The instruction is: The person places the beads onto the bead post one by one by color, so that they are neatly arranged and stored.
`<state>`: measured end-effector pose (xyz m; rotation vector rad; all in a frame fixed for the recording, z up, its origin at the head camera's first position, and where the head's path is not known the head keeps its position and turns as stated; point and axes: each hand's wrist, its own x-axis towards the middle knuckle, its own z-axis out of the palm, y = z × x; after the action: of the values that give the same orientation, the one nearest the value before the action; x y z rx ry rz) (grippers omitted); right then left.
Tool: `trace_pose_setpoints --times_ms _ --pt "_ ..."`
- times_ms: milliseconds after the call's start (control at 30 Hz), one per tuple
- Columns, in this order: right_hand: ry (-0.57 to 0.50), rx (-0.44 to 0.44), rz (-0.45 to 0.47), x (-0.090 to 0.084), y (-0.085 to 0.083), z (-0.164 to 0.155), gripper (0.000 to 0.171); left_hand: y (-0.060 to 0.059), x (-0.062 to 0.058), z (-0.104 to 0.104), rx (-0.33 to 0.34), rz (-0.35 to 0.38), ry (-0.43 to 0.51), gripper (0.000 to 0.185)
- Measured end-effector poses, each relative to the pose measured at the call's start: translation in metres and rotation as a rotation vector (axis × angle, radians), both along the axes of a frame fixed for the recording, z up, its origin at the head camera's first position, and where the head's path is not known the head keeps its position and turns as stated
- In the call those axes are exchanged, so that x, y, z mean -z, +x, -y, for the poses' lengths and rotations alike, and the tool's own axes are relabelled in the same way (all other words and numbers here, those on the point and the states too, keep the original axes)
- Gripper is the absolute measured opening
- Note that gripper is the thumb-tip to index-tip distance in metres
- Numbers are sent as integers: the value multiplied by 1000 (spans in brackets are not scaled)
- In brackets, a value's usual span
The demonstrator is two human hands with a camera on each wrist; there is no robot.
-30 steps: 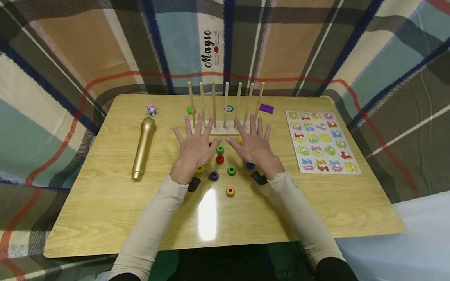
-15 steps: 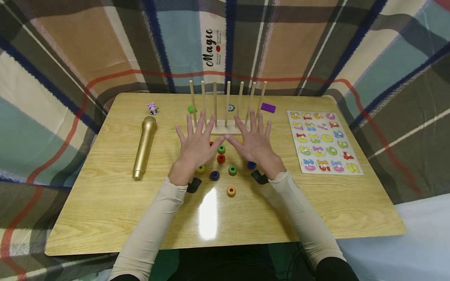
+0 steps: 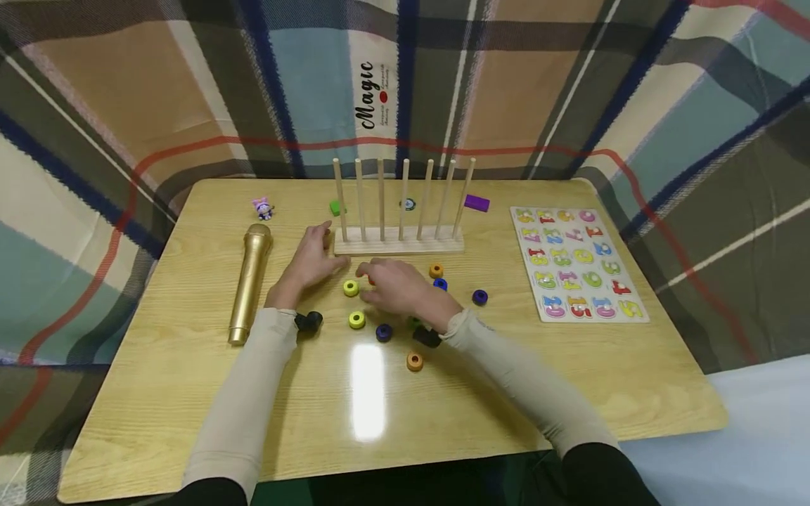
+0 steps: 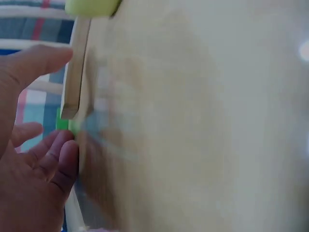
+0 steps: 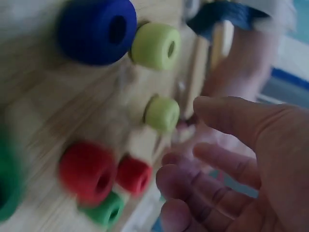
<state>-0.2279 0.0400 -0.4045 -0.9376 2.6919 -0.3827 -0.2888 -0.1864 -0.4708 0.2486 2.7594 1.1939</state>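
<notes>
A wooden peg rack (image 3: 399, 243) with several bare upright pegs stands mid-table. Coloured rings lie loose in front of it: two yellow rings (image 3: 351, 287) (image 3: 357, 320), an orange ring (image 3: 436, 270), blue rings (image 3: 479, 297) and another orange ring (image 3: 414, 361). My left hand (image 3: 319, 254) rests by the rack's left end, fingers relaxed, holding nothing. My right hand (image 3: 373, 282) hovers low over the rings, fingers loosely bent and empty. In the right wrist view its fingers (image 5: 231, 121) hang just above two red rings (image 5: 88, 171) and a green ring (image 5: 104, 210).
A gold microphone (image 3: 249, 281) lies to the left. A number puzzle board (image 3: 579, 263) sits at the right. Behind the rack are a green block (image 3: 336, 207), a purple block (image 3: 477, 203) and a small toy figure (image 3: 262, 208). Plaid cloth surrounds the table.
Both hands were spread flat side by side over the rings. The left hand has moved left to the rack's end; the right hand has dropped and reached left over the red rings.
</notes>
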Motion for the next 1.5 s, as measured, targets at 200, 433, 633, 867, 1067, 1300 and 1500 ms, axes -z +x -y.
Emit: trace_pose_setpoints --times_ms 200,433,633,867,1067,1300,1500 --pt "148 -68 -7 30 6 27 39 4 17 -8 72 40 10 97" --pt "-84 -29 -25 4 9 10 36 16 28 -12 47 48 48 88" --pt "-517 135 -293 -66 -28 1 31 14 25 -9 49 19 53 85" --pt "-485 211 -400 -88 -59 11 32 6 21 -11 51 11 77 84" --pt "-424 230 -410 -95 -66 18 34 0 15 -11 35 12 70 82" --pt "-341 205 -385 -93 -72 25 48 -9 10 -4 25 -5 56 80" --pt "-459 108 -510 -70 -44 19 40 -8 11 7 -10 7 41 81"
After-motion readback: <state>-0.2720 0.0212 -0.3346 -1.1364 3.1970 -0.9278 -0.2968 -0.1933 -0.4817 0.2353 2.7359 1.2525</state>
